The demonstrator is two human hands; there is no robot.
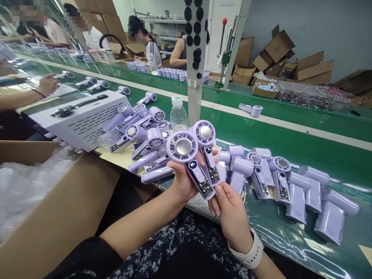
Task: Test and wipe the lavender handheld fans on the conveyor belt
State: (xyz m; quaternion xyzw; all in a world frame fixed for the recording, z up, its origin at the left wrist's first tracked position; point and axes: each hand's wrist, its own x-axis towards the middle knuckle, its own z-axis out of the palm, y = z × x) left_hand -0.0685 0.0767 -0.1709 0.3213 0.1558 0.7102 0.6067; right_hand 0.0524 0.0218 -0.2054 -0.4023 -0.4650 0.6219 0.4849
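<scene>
Two lilac handheld fans are held up together before me, their round heads side by side and circuit boards bare in the handles. My left hand [183, 180] is closed around the front handheld fan [200, 182], whose small display is lit and seems to read 85. Partly behind it is the second handheld fan [210, 164], with the left fingers reaching around its back. My right hand [228, 205], with a white watch [250, 252] at the wrist, pinches the lower end of the handles. Which fan the right fingers press on most is partly hidden.
More lilac fans [155, 137] lie piled at left, and several others [300, 190] rest in a row at right. A clear bottle [178, 114] stands by the post [196, 69]. A carton [58, 209] with plastic bags is at my left. A co-worker's hand [48, 85] is farther left.
</scene>
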